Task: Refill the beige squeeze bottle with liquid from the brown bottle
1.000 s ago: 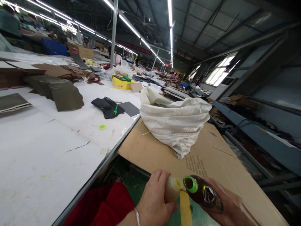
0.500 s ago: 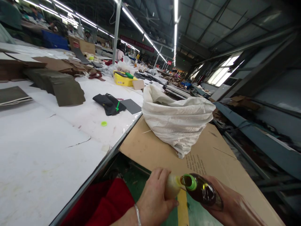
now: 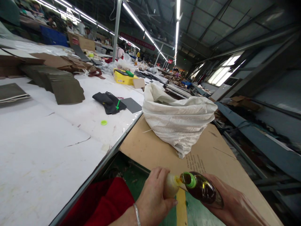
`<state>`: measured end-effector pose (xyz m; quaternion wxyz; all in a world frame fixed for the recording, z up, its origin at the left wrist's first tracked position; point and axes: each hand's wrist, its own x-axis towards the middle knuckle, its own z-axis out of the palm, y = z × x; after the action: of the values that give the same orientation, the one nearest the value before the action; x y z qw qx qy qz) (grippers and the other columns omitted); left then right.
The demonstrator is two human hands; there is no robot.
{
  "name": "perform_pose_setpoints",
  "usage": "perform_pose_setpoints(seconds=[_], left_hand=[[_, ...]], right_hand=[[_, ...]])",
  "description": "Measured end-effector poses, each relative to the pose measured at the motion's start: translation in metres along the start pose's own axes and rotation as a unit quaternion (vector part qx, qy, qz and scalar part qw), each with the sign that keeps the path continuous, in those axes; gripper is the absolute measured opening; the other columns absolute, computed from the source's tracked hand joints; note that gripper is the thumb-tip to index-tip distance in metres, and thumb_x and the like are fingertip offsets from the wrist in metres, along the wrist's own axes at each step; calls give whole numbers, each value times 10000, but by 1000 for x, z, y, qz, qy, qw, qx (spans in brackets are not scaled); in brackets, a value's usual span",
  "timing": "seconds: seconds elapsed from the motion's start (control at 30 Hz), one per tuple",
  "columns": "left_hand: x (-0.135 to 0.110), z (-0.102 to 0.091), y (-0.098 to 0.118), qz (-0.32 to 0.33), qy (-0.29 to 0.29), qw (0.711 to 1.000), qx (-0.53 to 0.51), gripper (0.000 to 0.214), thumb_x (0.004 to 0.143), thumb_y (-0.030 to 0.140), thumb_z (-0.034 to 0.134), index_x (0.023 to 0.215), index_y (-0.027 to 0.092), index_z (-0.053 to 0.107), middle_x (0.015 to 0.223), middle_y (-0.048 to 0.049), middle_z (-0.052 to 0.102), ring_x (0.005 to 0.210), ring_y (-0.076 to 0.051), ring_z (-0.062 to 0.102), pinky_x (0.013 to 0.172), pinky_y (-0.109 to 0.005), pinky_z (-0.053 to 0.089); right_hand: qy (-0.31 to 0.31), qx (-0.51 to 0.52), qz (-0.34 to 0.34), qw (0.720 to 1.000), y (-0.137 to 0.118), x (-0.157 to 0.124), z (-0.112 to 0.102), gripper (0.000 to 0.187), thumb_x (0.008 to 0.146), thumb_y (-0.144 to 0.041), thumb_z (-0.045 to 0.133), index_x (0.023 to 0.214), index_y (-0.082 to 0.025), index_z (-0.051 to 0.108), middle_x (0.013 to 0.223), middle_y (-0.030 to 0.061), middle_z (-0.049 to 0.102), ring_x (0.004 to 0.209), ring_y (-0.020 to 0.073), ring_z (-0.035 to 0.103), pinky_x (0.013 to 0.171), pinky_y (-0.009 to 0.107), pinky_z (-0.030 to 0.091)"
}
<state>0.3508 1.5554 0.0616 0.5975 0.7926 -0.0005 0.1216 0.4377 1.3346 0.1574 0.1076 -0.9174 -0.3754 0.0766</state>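
Observation:
My left hand [image 3: 155,194] is wrapped round a pale, cloudy plastic bottle [image 3: 171,186] whose yellowish mouth faces right. In my right hand [image 3: 225,196] is a dark brown bottle [image 3: 204,190] with a bright green neck ring, tipped over to the left. Its open mouth sits right at the pale bottle's mouth, and yellowish-brown liquid shows between the two. Both bottles are above the green floor, beside the cardboard. A bright green cap [image 3: 103,122] lies on the white table to the left.
A white woven sack [image 3: 178,116] stands on a cardboard sheet [image 3: 150,147] ahead. The white table [image 3: 47,150] on the left bears a dark folded piece [image 3: 108,102], a stack of olive panels [image 3: 67,86] and a yellow box [image 3: 124,78]. Its metal edge runs close to my left arm.
Both hands and bottles have stayed almost in place, with the dark bottle still tipped against the pale one. The view has shifted very slightly.

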Motion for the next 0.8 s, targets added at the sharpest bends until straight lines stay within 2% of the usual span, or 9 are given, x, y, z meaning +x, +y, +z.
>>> perform_pose_setpoints(seconds=[0.27,0.57,0.8], left_hand=[[0,-4,1,-2,7,1000,-7,697,530,124,827,1149,231,525,1149,-25,560,1063,-221,506,955,-358,416],[1,-7,-3,2,12,1000,-12,707,528,122,826,1156,232,521,1160,-37,556,1071,-230,501,970,-364,415],[-1,-7,-4,1,12,1000,-11,703,519,121,832,1145,218,527,1149,-32,560,1069,-222,501,964,-348,415]], right_hand=[[5,-20,-21,1000,-9,6,-6,295,900,-414,533,1181,-323,520,1077,-5,662,988,185,646,794,234,543],[13,-25,-16,999,-5,6,-2,347,890,-432,543,1211,-303,523,1120,48,655,1024,238,642,842,296,556],[20,-35,-22,999,-10,7,-5,345,890,-456,539,1210,-329,521,1143,15,652,1045,222,632,841,270,552]])
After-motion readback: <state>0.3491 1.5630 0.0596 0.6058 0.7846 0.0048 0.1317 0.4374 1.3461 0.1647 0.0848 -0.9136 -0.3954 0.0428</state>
